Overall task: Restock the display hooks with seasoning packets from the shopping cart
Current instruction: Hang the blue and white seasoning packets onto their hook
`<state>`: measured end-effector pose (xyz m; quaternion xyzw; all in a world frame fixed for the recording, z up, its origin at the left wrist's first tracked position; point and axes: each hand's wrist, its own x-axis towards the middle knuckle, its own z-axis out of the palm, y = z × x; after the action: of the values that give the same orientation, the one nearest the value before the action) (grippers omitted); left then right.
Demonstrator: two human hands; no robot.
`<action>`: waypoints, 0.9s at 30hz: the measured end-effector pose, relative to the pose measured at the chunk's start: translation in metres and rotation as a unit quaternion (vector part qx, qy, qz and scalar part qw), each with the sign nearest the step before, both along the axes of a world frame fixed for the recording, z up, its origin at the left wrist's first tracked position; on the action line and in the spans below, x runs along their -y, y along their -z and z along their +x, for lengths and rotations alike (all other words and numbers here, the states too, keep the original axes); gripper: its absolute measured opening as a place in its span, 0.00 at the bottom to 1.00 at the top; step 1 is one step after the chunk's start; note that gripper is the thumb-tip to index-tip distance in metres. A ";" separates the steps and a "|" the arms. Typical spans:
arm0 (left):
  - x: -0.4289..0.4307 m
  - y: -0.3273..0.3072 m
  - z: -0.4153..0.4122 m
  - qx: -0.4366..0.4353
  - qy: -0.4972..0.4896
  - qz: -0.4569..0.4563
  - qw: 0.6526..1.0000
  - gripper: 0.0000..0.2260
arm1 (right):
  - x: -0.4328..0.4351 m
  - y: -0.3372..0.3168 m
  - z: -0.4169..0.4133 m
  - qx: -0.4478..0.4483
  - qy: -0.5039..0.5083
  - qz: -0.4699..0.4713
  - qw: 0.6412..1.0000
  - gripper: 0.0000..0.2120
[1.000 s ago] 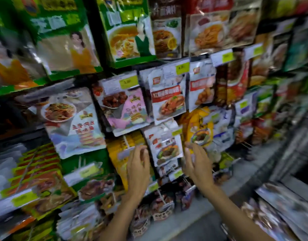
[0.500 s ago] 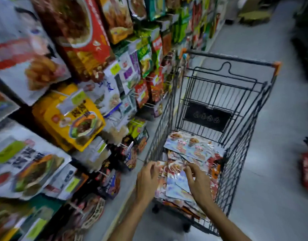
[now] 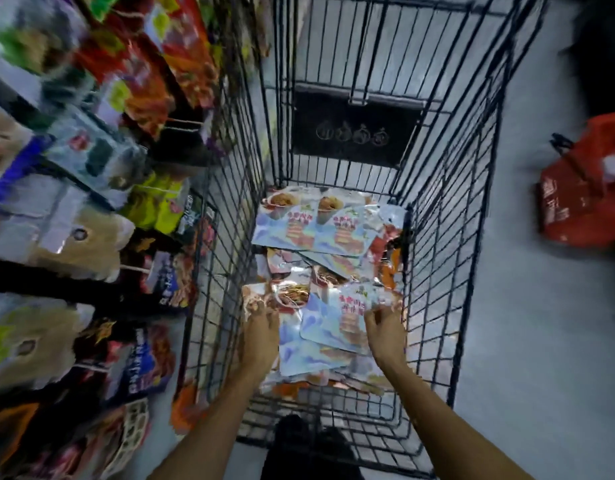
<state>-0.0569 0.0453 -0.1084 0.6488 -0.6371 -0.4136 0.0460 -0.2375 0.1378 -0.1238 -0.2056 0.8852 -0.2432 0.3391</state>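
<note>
Both my arms reach down into the black wire shopping cart (image 3: 448, 209). Its floor holds a pile of light-blue seasoning packets (image 3: 313, 223) printed with food pictures and red text. My left hand (image 3: 261, 336) lies on the pile's left edge, its fingertips at a packet with a dish picture (image 3: 292, 294). My right hand (image 3: 385, 332) has its fingers curled at the right edge of a top blue packet (image 3: 347, 320). The picture is blurred, so I cannot tell how firmly either hand grips. Display hooks (image 3: 133, 268) with hanging packets fill the rack on the left.
A red shopping basket (image 3: 583, 188) sits on the grey floor to the cart's right. The rack of hanging packets (image 3: 77, 237) stands close against the cart's left side. A dark plate (image 3: 354, 129) hangs on the cart's far wall. My dark shoes (image 3: 309, 445) show below the cart.
My view swung from the display rack to straight down into the cart. Both hands left the hanging packets and went down onto the pile of packets in the cart.
</note>
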 end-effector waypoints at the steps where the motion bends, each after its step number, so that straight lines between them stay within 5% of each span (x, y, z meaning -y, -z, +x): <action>1: 0.002 0.012 -0.002 0.007 0.003 0.016 1.000 0.11 | 0.004 0.010 -0.001 0.016 0.003 0.030 0.999 0.11; 4: 0.007 0.041 -0.009 0.004 -0.026 0.072 0.997 0.11 | 0.017 0.038 -0.006 0.067 0.036 0.062 0.995 0.18; 10: 0.009 0.067 -0.024 -0.012 -0.113 0.091 0.989 0.13 | 0.031 0.062 -0.012 0.235 0.175 0.025 0.956 0.08; 18: 0.009 0.068 -0.022 -0.113 -0.235 0.183 0.948 0.05 | 0.037 0.072 -0.013 0.198 0.220 0.027 0.955 0.10; 23: 0.015 0.061 -0.028 -0.136 -0.232 0.209 0.940 0.16 | 0.029 0.064 -0.017 0.306 0.272 -0.026 0.912 0.09; 27: 0.018 0.047 -0.025 -0.142 -0.187 0.181 0.955 0.20 | 0.019 0.049 -0.019 0.272 0.291 -0.046 0.916 0.08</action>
<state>-0.0815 0.0270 -0.1556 0.6880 -0.4061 -0.5940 0.0944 -0.2561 0.1190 -0.1732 0.1200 0.7670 -0.4184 0.4714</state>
